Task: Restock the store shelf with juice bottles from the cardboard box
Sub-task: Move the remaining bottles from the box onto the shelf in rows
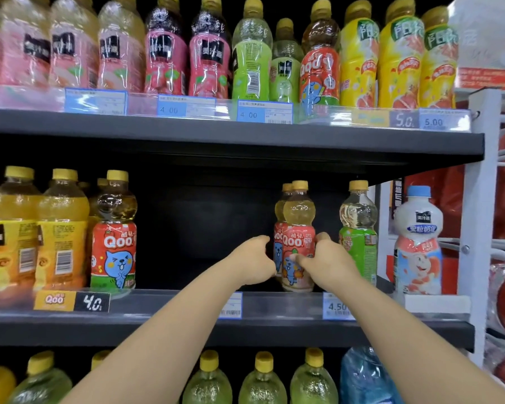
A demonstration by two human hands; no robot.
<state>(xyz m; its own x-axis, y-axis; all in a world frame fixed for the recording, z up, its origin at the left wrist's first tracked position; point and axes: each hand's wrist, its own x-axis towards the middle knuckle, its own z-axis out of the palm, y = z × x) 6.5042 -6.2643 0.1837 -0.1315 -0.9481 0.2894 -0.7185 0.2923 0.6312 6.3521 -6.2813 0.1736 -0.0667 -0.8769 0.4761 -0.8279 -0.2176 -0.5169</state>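
Stock on the middle shelf [274,304], right of its bare central gap: one pink-labelled Qoo bottle [298,237] standing upright at the front edge, with a second like bottle [280,225] directly behind it, forming the start of a row. Our right hand [327,259] wraps the front bottle's label from its right side, thumb across the front, fingers curled behind. Our left hand [252,262] sits just beside the pair on their left, fingers curled; whether it touches the rear bottle or holds nothing, we cannot tell. We judge the two-handed hold serves to square the bottle, label outward, in line with the one behind. Neighbours: a green-labelled bottle [358,237] near the right, apart from the pair; a white bottle with blue cap [419,243] at the shelf's right end; a red-labelled Qoo bottle [113,237] and orange juice bottles [35,237] toward the left end. Between the red Qoo and our pair the shelf holds nothing, so we judge more bottles are due there. Cardboard box: not in view.
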